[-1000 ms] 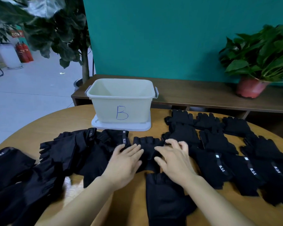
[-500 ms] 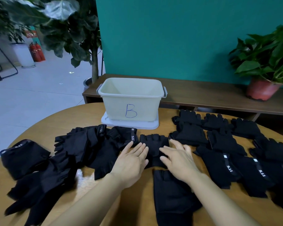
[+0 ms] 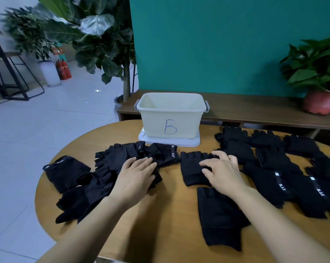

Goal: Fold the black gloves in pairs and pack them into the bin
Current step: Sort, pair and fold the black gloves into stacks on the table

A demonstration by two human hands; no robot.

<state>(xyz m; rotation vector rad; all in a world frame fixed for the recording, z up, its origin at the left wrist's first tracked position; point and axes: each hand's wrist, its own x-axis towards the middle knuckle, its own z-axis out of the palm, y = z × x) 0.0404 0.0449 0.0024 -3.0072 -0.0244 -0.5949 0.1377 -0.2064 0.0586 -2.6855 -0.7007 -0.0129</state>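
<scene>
Several black fingerless gloves lie spread over the round wooden table (image 3: 171, 221). My right hand (image 3: 223, 172) presses flat on one glove (image 3: 191, 168) at the middle, fingers pointing left. My left hand (image 3: 135, 177) rests with straight fingers on the glove pile (image 3: 111, 160) to the left. Another glove (image 3: 217, 215) lies near the front, under my right forearm. More gloves (image 3: 274, 162) cover the right side. The cream bin (image 3: 170, 115) marked "B" stands at the table's far edge on its white lid (image 3: 194, 142), and no gloves show in the part of its inside that I can see.
A low wooden bench (image 3: 255, 111) runs behind the table along the teal wall, with a potted plant (image 3: 320, 76) in a red pot at its right end. A tall leafy plant (image 3: 103, 40) stands at the back left. Tiled floor lies to the left.
My left hand has slid left off the middle glove onto the left pile. My right hand has stayed on the middle glove. The view has turned to the left.
</scene>
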